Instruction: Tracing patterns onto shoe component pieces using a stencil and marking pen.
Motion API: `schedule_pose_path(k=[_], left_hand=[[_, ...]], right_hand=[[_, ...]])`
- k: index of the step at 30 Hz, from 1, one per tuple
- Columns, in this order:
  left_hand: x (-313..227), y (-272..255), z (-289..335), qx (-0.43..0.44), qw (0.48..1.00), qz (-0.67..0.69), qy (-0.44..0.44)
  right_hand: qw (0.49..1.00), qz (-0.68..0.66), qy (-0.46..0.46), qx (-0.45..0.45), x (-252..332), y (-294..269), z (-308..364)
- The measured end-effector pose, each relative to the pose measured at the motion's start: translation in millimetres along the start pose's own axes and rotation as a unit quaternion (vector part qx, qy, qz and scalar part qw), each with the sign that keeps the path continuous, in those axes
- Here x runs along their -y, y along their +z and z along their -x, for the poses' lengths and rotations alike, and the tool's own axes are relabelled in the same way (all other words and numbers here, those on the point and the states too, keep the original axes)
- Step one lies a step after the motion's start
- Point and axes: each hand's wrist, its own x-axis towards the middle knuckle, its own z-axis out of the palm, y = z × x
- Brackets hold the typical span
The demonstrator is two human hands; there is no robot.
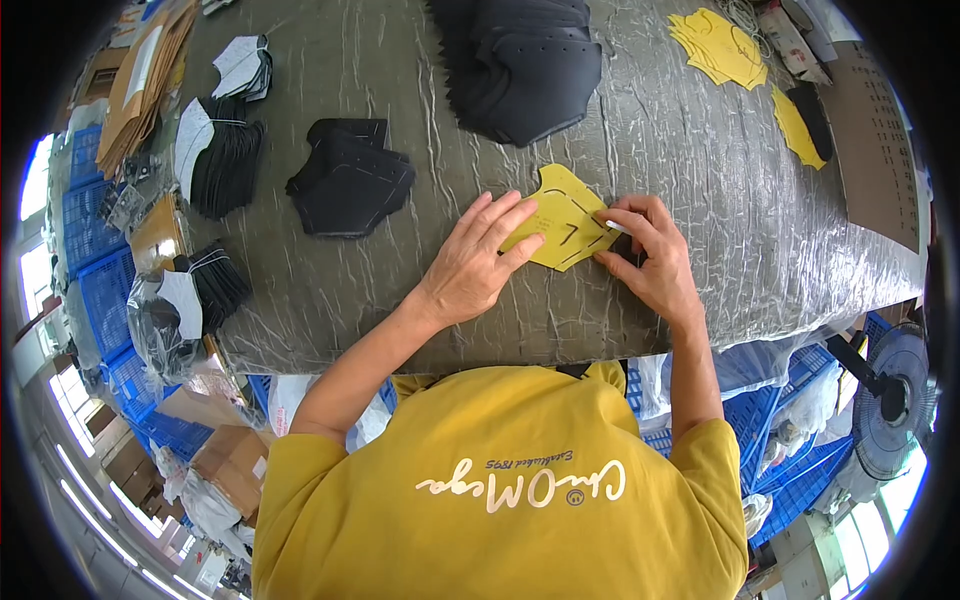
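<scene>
Head cam: yellow slotted template flat on the surface, in from the middle of its near edge. Left hand palm-down, fingers slightly spread, on template's left side. Right hand pinching white pen-like marker at its right side. Small black stack left; bigger black stack toward far edge; tied bundles along left edge.

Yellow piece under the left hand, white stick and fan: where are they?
Yellow piece (557,216): head view, middle of its slotted face.
White stick (619,228): head view, its middle.
Fan (893,398): head view, dark hub.
</scene>
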Motion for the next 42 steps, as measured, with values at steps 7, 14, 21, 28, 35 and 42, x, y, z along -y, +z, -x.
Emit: schedule_pose_path(k=[7,14,21,28,35,42], left_hand=[[6.4,-4.1,-2.4,0.016,1.000,0.016,0.009],[-7.0,-8.0,-4.1,0.007,0.995,-0.085,0.044],[-58.1,4.4,-3.6,0.056,0.982,-0.180,-0.016],[-66.8,4.3,-2.8,0.043,0.981,-0.186,-0.034],[-65.9,9.6,-2.1,0.035,0.979,-0.199,-0.038],[-66.6,20.7,-0.8,0.009,0.980,-0.192,-0.047]], right_hand=[[1.000,0.011,-0.002,0.006,-1.1,1.7,-1.1],[1.000,0.018,-0.005,0.006,1.6,0.0,-0.6],[1.000,0.024,-0.001,0.009,2.7,-0.1,-1.8],[0.999,0.030,-0.004,0.015,3.1,-0.5,-4.6],[0.986,0.084,-0.116,-0.086,25.4,-4.5,-35.2],[0.974,-0.002,-0.226,0.004,47.7,28.0,-60.0]])
